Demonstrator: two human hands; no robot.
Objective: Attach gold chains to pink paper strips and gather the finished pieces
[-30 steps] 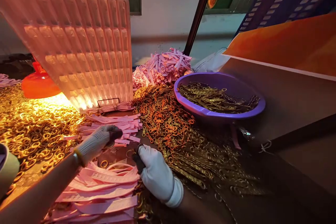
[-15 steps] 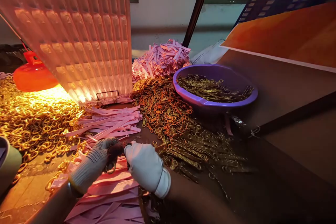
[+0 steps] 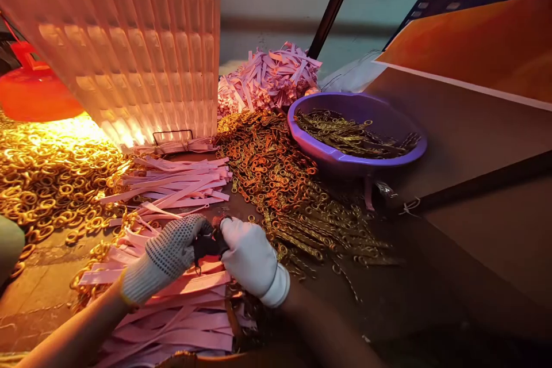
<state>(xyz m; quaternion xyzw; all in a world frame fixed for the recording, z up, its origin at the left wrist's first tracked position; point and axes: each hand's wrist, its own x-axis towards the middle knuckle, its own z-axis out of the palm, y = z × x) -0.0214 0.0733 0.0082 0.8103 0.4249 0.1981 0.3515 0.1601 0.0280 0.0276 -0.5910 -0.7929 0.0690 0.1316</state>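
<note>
My left hand (image 3: pixel 175 248), in a dotted knit glove, and my right hand (image 3: pixel 250 256), in a white glove, meet over the pink straps (image 3: pixel 194 330). The fingers of both are closed, their tips dark and close together. A small metal ring (image 3: pixel 198 268) hangs below my left fingertips, seen nearly edge-on. What my right fingers pinch is hidden by the glove and shadow. Beneath and in front of my hands lie the flat pink straps in a loose stack, with more strips (image 3: pixel 185 184) just beyond.
Loose brass rings (image 3: pixel 64 201) lie heaped at left under a red lamp (image 3: pixel 37 89). A ribbed translucent panel (image 3: pixel 150 57) stands behind. Metal chain-like pieces (image 3: pixel 284 190) spread right of my hands. A purple basin (image 3: pixel 357 161) holds more. A pink strap pile (image 3: pixel 271 77) sits at the back.
The view has tipped down and shifted slightly. My left hand has turned, showing more of its dotted back, and the ring below it now shows edge-on. Both hands stay together.
</note>
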